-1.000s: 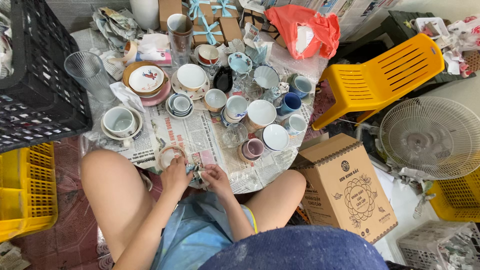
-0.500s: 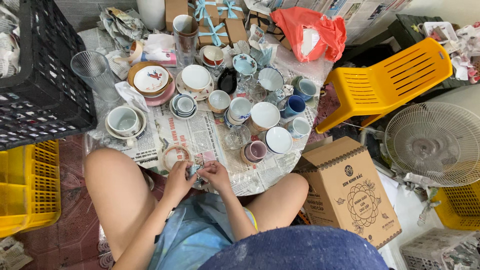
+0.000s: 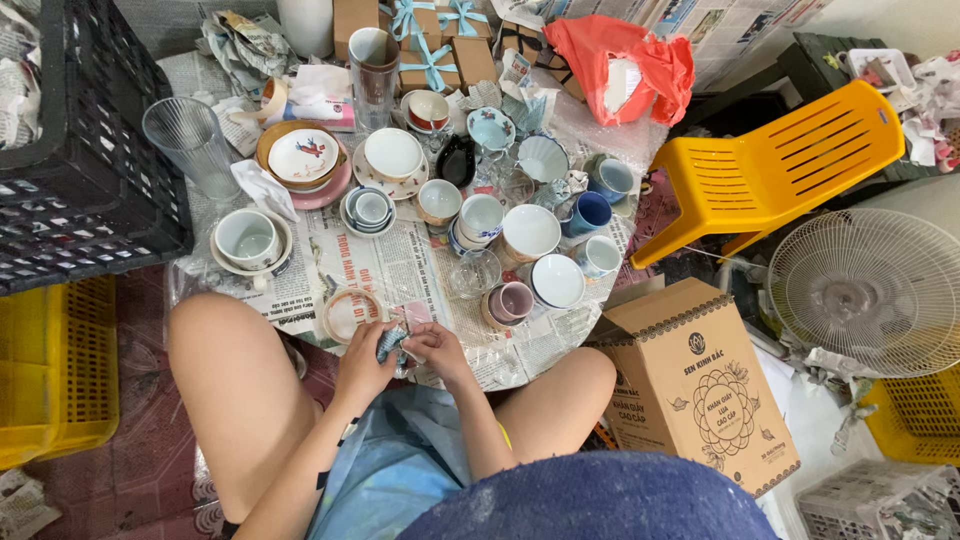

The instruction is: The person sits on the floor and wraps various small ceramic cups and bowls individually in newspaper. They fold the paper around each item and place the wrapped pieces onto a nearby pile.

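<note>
small crumpled bluish-grey item (image 3: 391,343) pinched btwn both hands at near edge of low table (image 3: 520,362), over newspaper sheets (image 3: 400,270); left hand (image 3: 362,362) clenched on its left side, right hand (image 3: 434,348) gripping right side w/ fingertips; roll of tape (image 3: 350,312) just beside left hand; pink cup (image 3: 510,302), white bowl (image 3: 556,281) near; cardboard box (image 3: 700,385), yellow chair (image 3: 775,170) to the right.

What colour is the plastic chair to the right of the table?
Bright yellow. The plastic chair has a slatted seat and shows best in the head view, the only one here.
</note>
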